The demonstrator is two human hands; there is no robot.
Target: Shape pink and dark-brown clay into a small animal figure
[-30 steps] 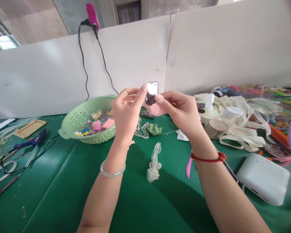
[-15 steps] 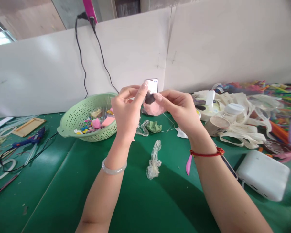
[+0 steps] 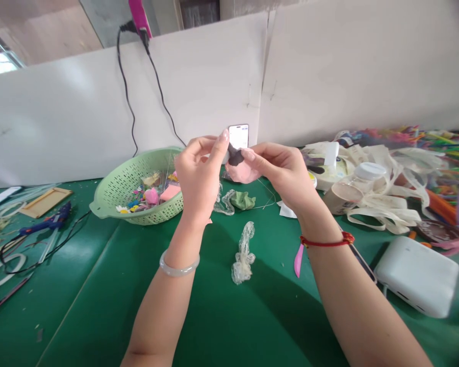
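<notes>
Both my hands are raised above the green table [image 3: 222,316], fingertips meeting. My left hand [image 3: 199,178] pinches a small dark piece [image 3: 236,156] from the left, forefinger stretched up along it. My right hand [image 3: 281,171] holds a soft pink piece [image 3: 241,172] from the right, thumb and forefinger pressed on it where the dark piece sits against it. A thin wire trails down from the pieces toward the table. Below lie a crumpled bit of clear lace [image 3: 244,253] and a green scrap [image 3: 243,200].
A green basket [image 3: 122,191] of small coloured bits stands left. A blue glue gun [image 3: 46,223] and cables lie far left. Ribbon, a jar [image 3: 354,191] and pipe cleaners crowd the right; a white box [image 3: 418,275] sits near the right edge. A phone [image 3: 238,135] leans on the white partition.
My hands stay together on the pieces; the fingers shift only slightly. The view has tilted a little.
</notes>
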